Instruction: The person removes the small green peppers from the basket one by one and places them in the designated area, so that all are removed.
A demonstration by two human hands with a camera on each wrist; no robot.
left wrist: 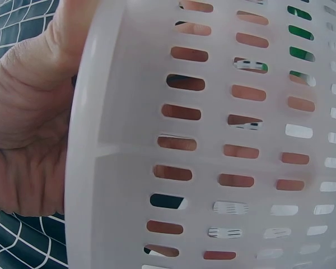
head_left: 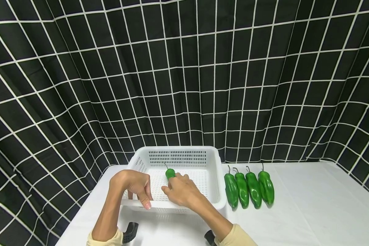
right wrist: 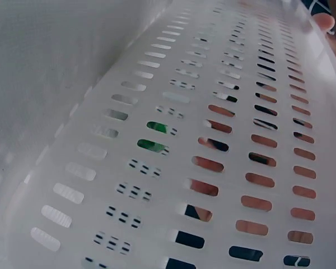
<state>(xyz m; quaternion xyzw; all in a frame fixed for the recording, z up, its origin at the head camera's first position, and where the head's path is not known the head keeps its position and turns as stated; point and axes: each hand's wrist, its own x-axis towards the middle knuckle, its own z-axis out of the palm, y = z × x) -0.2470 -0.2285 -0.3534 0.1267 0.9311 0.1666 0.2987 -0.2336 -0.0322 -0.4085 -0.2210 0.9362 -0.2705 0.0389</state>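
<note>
A white perforated plastic basket [head_left: 218, 171] stands on the table. Inside it is a green chili pepper [head_left: 170, 173], stem toward the back, its lower part hidden by my right hand [head_left: 184, 191]. That hand reaches over the front rim, its fingers around the pepper. My left hand [head_left: 138, 186] grips the basket's front rim at the left, thumb outside and fingers inside. In the left wrist view the left hand [left wrist: 31, 123] shows beside the basket wall [left wrist: 123, 168]. The right wrist view looks through the slotted wall [right wrist: 224, 168], with bits of green and skin behind it.
Several green peppers [head_left: 253, 189] lie side by side in a row right of the basket, stems toward the back. The table [head_left: 307, 205] has a white cover. A black cloth with a white grid [head_left: 203, 78] hangs behind and at both sides.
</note>
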